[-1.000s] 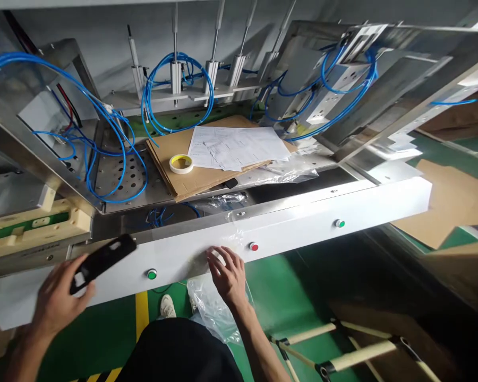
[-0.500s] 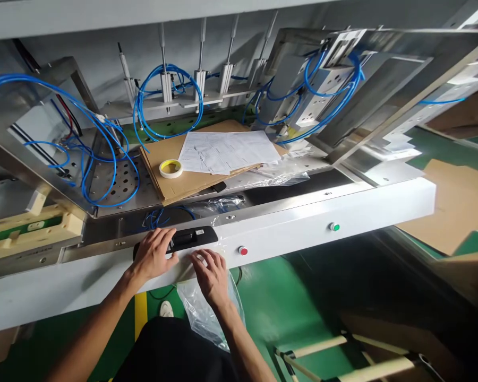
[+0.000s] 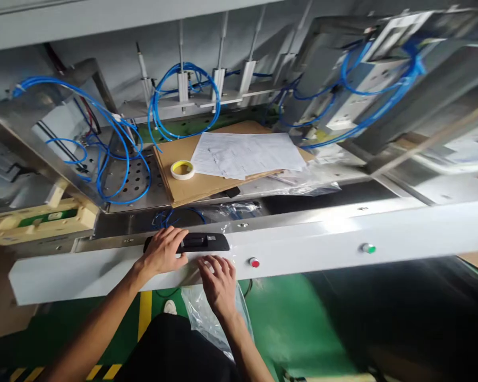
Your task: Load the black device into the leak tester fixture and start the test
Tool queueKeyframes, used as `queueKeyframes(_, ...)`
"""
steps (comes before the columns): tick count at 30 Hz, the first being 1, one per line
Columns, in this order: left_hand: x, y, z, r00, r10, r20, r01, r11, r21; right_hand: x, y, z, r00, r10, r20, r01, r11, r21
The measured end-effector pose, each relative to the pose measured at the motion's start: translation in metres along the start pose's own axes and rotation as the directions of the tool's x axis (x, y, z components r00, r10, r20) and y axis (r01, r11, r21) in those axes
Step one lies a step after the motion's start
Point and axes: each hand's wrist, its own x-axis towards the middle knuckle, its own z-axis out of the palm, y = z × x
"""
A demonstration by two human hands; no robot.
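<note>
A long black plastic panel, with a recessed slot and a small pale label, lies on the front ledge of the machine. My left hand lies over its left end, fingers curled across the top and thumb at the near side. My right hand is just in front of the panel's right half, fingers bent down at the white ledge face. A clear plastic bag hangs beneath my right hand, whose fingers appear closed on its upper edge. The fingertips are partly hidden.
Red and green buttons stick out of the white ledge. Behind it, a tape roll and printed papers rest on cardboard. Coiled blue hoses and metal cylinders stand farther back.
The camera view has turned left, so the scene sits farther right in the picture. Both hands keep nearly the same pose at the panel and bag.
</note>
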Motion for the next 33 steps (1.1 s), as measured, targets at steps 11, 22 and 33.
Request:
queueKeyframes(11,0.005,-0.002,0.003,1.000,-0.007,0.012,0.007,1.000,0.001,0.009,0.001,0.002,0.998,-0.041,-0.036,0.041,0.999,0.002)
queueKeyframes(22,-0.084,0.013,0.032,0.893,0.060,-0.445,0.045,0.974,0.222,0.019,-0.001,-0.005,0.994,-0.092,-0.052,0.090,0.995,-0.040)
queueKeyframes(33,-0.066,-0.004,-0.002,0.884,-0.064,-0.463,0.107,0.992,0.067,0.049,-0.002,-0.034,0.984,-0.148,-0.094,0.137,0.984,-0.116)
